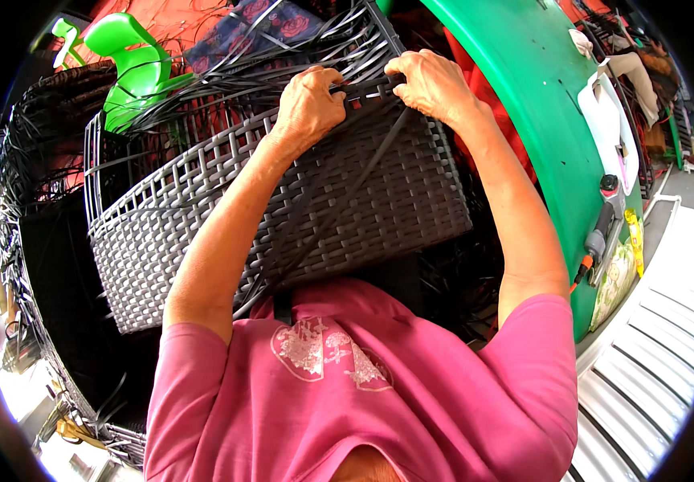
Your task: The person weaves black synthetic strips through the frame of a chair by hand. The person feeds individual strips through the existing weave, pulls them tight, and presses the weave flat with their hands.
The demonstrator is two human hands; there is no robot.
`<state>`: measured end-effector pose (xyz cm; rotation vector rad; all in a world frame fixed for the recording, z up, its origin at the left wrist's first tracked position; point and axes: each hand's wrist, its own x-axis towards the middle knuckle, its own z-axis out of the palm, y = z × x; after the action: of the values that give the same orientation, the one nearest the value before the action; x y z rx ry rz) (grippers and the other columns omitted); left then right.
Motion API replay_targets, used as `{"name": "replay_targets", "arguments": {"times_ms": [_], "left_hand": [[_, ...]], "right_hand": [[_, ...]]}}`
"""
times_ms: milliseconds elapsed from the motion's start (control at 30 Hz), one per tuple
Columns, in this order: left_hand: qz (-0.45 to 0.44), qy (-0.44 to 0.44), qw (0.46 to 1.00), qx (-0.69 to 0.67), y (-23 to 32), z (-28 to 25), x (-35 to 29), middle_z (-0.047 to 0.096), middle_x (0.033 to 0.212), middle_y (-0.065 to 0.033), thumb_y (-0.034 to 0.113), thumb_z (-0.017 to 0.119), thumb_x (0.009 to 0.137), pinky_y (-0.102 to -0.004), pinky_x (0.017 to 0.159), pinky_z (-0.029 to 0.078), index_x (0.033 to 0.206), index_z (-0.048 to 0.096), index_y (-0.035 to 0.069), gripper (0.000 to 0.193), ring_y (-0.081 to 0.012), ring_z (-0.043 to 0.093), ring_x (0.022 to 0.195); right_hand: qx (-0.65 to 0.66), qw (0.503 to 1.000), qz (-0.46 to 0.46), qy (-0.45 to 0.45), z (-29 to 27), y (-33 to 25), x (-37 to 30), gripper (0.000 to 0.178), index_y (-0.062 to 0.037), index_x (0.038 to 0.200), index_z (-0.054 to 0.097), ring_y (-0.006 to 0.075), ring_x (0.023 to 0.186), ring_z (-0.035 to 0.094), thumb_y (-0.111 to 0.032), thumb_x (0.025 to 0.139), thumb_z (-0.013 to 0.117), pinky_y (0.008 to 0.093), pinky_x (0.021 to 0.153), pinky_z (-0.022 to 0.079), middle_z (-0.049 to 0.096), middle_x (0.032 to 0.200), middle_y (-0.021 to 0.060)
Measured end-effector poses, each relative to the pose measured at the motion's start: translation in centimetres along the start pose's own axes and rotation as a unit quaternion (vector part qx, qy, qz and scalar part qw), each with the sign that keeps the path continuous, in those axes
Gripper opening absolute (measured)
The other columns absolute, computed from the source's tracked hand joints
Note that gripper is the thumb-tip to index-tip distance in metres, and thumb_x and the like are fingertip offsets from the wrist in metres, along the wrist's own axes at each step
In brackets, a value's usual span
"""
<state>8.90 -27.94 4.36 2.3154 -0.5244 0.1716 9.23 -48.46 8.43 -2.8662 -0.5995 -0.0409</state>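
A grey woven wicker basket (pixel 202 233) lies tilted in front of me, its finished wall facing up and loose black strands sticking out at the far end. My left hand (pixel 311 100) grips the weave at the basket's upper rim, fingers curled around a strand. My right hand (pixel 431 80) sits just beside it on the same rim, fingers pinching a black strip (pixel 379 157) that runs diagonally down across the woven wall. My pink shirt fills the lower middle.
A large green curved panel (pixel 540 120) stands to the right, with tools on a white tray (pixel 608 120) beyond it. A green plastic chair (pixel 134 64) is at top left. Dark unfinished wicker frames (pixel 50 265) stand at the left. Corrugated metal sheet (pixel 652 361) lies lower right.
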Motion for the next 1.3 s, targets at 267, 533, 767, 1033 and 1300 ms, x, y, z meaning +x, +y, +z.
{"name": "replay_targets", "arguments": {"times_ms": [267, 533, 767, 1033, 1300], "left_hand": [[-0.031, 0.014, 0.997, 0.07, 0.7, 1.3, 0.0, 0.058, 0.085, -0.0151, 0.017, 0.071, 0.065, -0.0368, 0.076, 0.046, 0.085, 0.064, -0.002, 0.028, -0.0309, 0.057, 0.084], [-0.022, 0.07, 0.996, 0.058, 0.3, 2.2, -0.8, 0.057, 0.087, -0.0141, 0.017, 0.071, 0.067, -0.0394, 0.076, 0.046, 0.084, 0.066, 0.001, 0.025, -0.0317, 0.057, 0.086], [0.034, 0.151, 0.988, 0.024, 0.6, 2.8, -0.5, 0.058, 0.089, -0.0115, 0.012, 0.068, 0.071, -0.039, 0.076, 0.044, 0.085, 0.066, 0.002, 0.018, -0.0298, 0.056, 0.088], [0.027, -0.022, 0.998, 0.06, 4.7, 2.2, -0.8, 0.062, 0.075, -0.0125, 0.022, 0.064, 0.077, -0.0422, 0.07, 0.047, 0.079, 0.067, 0.005, 0.017, -0.0325, 0.06, 0.079], [-0.061, -0.076, 0.995, 0.023, 3.7, 2.5, 1.9, 0.064, 0.065, -0.0109, 0.025, 0.07, 0.07, -0.0356, 0.061, 0.049, 0.073, 0.068, 0.006, 0.019, -0.0239, 0.062, 0.061]], "right_hand": [[0.013, 0.995, -0.077, -0.058, 0.6, 1.2, 2.1, 0.019, -0.0055, 0.086, 0.068, 0.0318, 0.076, 0.064, -0.016, 0.07, 0.068, 0.0399, 0.07, 0.051, 0.064, 0.076, 0.0178], [0.1, 0.992, -0.081, 0.004, 2.1, 2.1, 1.8, 0.018, -0.0062, 0.083, 0.067, 0.0319, 0.072, 0.063, -0.017, 0.07, 0.069, 0.0387, 0.066, 0.05, 0.064, 0.073, 0.016], [0.279, 0.96, 0.013, 0.027, 2.0, 3.0, 1.4, 0.018, -0.0053, 0.091, 0.067, 0.0185, 0.067, 0.063, -0.016, 0.076, 0.066, 0.0309, 0.062, 0.05, 0.065, 0.073, 0.0095], [0.43, 0.873, 0.137, 0.185, 1.8, 1.7, -5.3, 0.031, -0.006, 0.109, 0.063, 0.0127, 0.079, 0.06, 0.0, 0.079, 0.053, 0.0252, 0.071, 0.05, 0.065, 0.099, 0.0065], [0.028, 0.978, -0.113, 0.171, 2.0, -5.7, -10.6, 0.024, -0.0045, 0.088, 0.066, 0.0243, 0.104, 0.053, -0.002, 0.066, 0.057, 0.0378, 0.085, 0.039, 0.062, 0.101, 0.0073]]}}
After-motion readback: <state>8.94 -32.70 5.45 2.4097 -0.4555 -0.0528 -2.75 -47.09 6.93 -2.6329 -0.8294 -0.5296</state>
